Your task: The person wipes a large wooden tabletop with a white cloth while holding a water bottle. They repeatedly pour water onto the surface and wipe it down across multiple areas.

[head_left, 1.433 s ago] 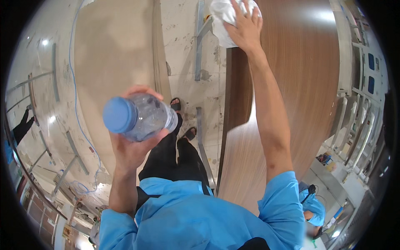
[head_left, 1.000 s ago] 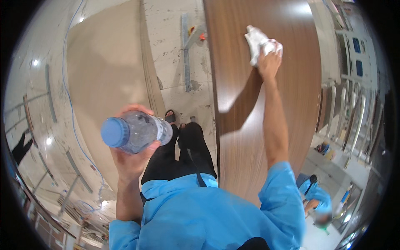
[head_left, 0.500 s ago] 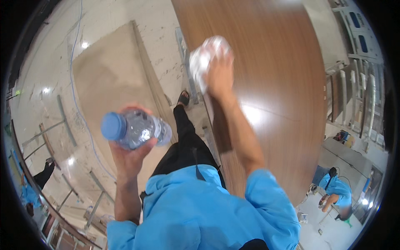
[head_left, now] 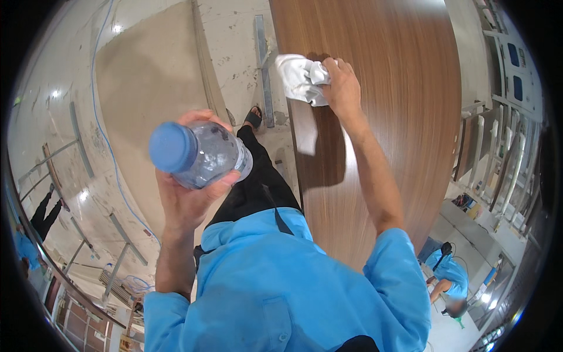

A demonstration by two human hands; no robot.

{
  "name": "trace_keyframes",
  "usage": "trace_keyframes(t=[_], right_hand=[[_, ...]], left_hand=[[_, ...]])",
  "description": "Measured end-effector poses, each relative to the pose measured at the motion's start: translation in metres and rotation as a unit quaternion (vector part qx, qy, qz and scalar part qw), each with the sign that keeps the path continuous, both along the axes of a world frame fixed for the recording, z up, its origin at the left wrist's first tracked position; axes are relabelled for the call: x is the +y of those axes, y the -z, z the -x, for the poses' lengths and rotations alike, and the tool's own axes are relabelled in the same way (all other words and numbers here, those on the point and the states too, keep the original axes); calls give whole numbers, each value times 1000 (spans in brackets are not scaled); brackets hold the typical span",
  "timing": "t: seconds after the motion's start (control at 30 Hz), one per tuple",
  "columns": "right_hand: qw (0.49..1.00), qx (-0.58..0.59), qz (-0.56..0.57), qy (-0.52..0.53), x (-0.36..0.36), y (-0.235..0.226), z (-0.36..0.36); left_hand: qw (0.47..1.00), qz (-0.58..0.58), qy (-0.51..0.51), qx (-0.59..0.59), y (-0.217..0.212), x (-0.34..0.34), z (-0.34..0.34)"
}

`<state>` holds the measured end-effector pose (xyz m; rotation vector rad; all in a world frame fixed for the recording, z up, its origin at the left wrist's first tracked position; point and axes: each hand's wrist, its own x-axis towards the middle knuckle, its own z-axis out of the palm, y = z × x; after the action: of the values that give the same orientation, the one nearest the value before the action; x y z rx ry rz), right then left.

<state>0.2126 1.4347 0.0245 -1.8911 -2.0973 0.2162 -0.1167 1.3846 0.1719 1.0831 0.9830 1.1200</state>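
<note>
My left hand is wrapped round a clear plastic bottle with a blue cap, tilted with the cap toward the upper left. It is held in the air in front of my body. A crumpled white cloth is pinched in the fingers of my right hand, over the left edge of a brown wood-grain panel. Part of the cloth hangs out past that edge. A shadow falls on the panel below the hand, and whether the cloth touches the surface I cannot tell.
A large beige sheet lies on the floor to the left, with a blue cable beside it. Metal frames stand farther left. White racks line the right side. Another person in blue bends at the lower right.
My right hand has moved right and slightly down with the cloth, which now trails to its left instead of lying bunched under the fingers. The bottle has shifted a little up and right.
</note>
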Motion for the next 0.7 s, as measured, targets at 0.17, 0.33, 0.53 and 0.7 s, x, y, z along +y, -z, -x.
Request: trace_keyframes(t=[0.17, 0.33, 0.53, 0.7], right_hand=[[986, -34, 80, -142, -9, -6, 3], [993, -37, 52, -101, 2, -12, 11], [980, -80, 79, -167, -23, -18, 13], [994, -74, 45, -71, 23, -20, 18]], left_hand=[[997, -12, -66, -27, -1, -14, 10], [992, 19, -101, 69, -7, -35, 23], [988, -6, -153, 26, -8, -56, 44], [986, 5, -155, 55, -9, -69, 51]])
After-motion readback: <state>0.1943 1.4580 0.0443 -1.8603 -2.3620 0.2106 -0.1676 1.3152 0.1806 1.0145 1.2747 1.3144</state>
